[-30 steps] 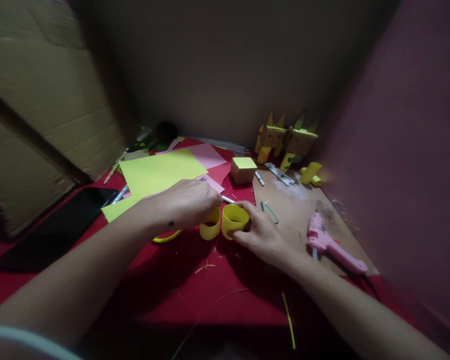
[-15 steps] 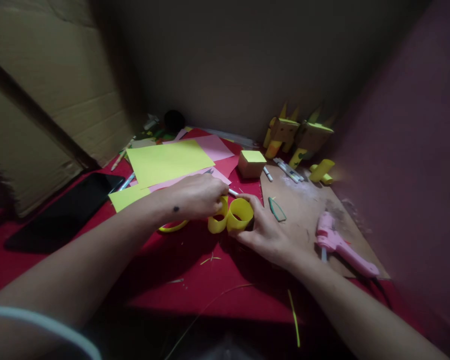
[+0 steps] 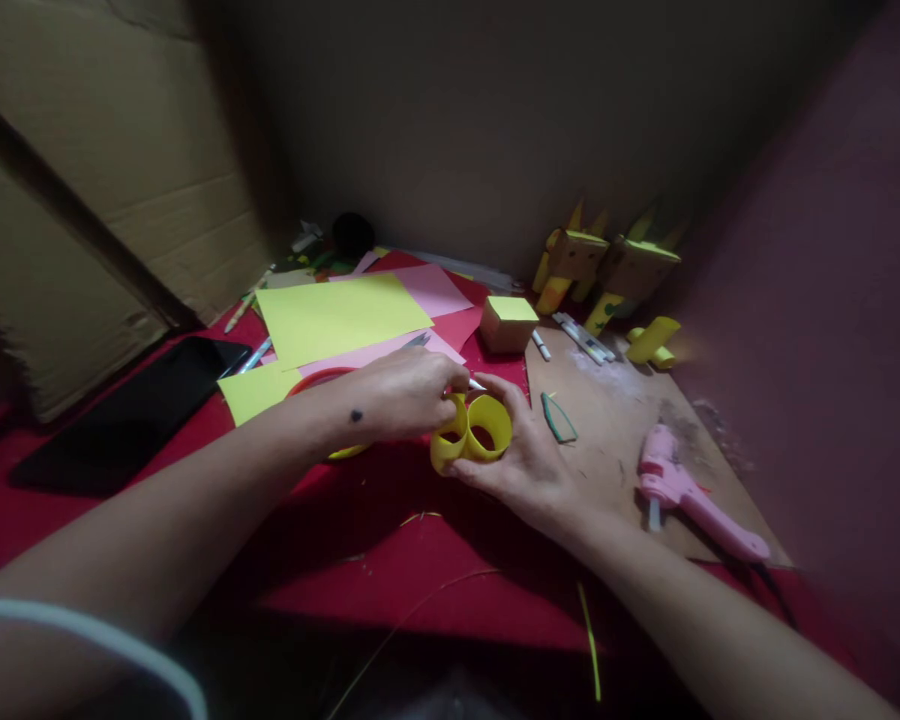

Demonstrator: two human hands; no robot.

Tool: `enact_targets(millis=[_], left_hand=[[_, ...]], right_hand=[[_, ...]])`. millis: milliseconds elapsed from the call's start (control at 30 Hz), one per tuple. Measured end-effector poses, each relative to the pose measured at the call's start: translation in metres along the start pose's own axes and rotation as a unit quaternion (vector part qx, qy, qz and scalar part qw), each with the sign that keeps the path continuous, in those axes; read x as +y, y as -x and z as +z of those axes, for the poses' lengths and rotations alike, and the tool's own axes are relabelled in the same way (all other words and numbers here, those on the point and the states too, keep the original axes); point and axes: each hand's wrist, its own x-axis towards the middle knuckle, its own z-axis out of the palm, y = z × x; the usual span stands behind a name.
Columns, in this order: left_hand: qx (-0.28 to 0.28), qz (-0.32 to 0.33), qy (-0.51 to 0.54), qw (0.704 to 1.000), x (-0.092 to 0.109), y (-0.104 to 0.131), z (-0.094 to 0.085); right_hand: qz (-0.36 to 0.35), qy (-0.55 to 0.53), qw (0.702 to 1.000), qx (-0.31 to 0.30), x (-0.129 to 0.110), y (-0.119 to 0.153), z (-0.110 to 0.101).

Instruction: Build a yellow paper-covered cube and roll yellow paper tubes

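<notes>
Two yellow paper tubes stand side by side and touching at the middle of the red-covered table. My right hand (image 3: 529,465) wraps its thumb and fingers round the right paper tube (image 3: 501,428). At the left paper tube (image 3: 444,456), my left hand (image 3: 416,390) has its fingers closed on the upper rim. Its fingertips are partly hidden. Beneath my left wrist lie scissors (image 3: 322,376) with red and yellow handle loops, mostly covered by the arm. A white pen-like stick (image 3: 478,384) shows just behind the tubes.
Yellow, pink and red paper sheets (image 3: 337,315) lie behind my left hand, near a small cardboard box (image 3: 508,326). A pink glue gun (image 3: 671,485) rests on a brown board (image 3: 607,450) at right. Cardboard figures (image 3: 570,262) stand behind. A black tablet-like slab (image 3: 127,415) lies left.
The view has shifted slightly. The two tubes are tilted a little more, and my right thumb reaches farther left across their front. Both hands stay on the tubes.
</notes>
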Motion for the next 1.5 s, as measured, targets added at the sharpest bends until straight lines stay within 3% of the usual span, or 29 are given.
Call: enact_targets(millis=[167, 333, 500, 667, 733, 833, 1067, 1333, 1500], left_hand=[[-0.007, 0.002, 0.012, 1.000, 0.002, 0.002, 0.001], [-0.048, 0.044, 0.052, 0.997, -0.005, 0.004, -0.005], [-0.126, 0.048, 0.175, 0.975, -0.015, 0.007, -0.015], [-0.149, 0.064, 0.229, 0.960, -0.024, 0.012, -0.013], [-0.141, 0.059, 0.238, 0.959, -0.027, 0.015, -0.006], [-0.081, 0.045, 0.201, 0.975, -0.027, 0.018, 0.006], [0.009, 0.054, 0.120, 0.991, -0.017, 0.025, 0.021], [-0.002, 0.040, 0.092, 0.995, -0.009, 0.027, 0.015], [-0.003, 0.040, 0.078, 0.996, -0.005, 0.028, 0.013]], right_hand=[[-0.009, -0.003, 1.000, 0.022, 0.000, 0.000, 0.005], [0.011, -0.017, 1.000, 0.006, 0.001, 0.000, 0.003], [0.011, -0.026, 1.000, 0.007, 0.004, 0.000, 0.003], [0.010, -0.028, 1.000, 0.002, 0.006, 0.002, 0.003], [-0.001, -0.025, 1.000, 0.004, 0.006, 0.003, 0.003], [-0.021, -0.024, 0.999, 0.014, 0.008, 0.004, 0.005], [-0.005, -0.053, 0.998, 0.029, 0.014, 0.006, 0.013], [-0.003, -0.016, 1.000, -0.016, 0.003, 0.008, 0.002], [0.007, -0.056, 0.998, -0.027, 0.002, 0.010, -0.002]])
